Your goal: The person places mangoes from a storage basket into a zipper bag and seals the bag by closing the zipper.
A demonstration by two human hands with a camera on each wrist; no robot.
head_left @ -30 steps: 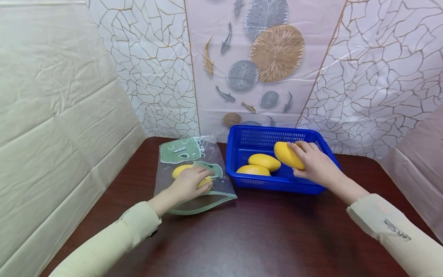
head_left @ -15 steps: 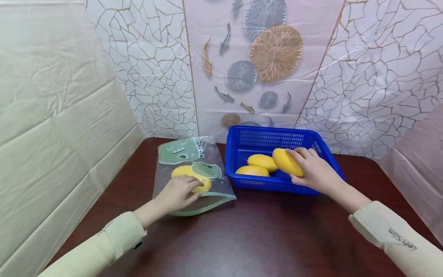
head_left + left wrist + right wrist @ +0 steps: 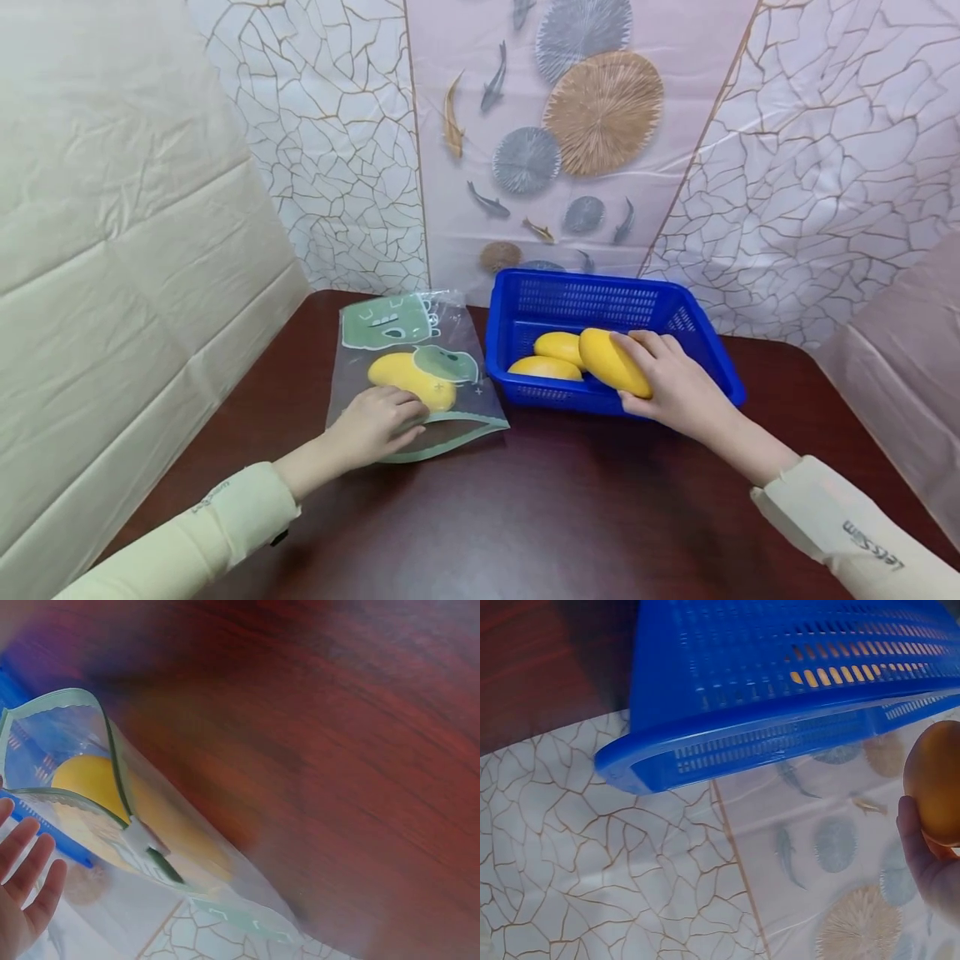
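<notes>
Gripped yellow mango in right hand, partly hiding second mango; extended left hand loosely, hiding near-left corner of clear bag.

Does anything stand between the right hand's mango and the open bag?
On the direct line lie two mangoes in the basket and its left rim, though the held mango appears raised above that rim. The left hand hides the left end of the opening of the bag in the head view. Nothing else visible does.

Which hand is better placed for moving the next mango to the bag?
Probably the right hand: it grips a mango over the blue basket; the left hand, by the zip bag, holds none.
</notes>
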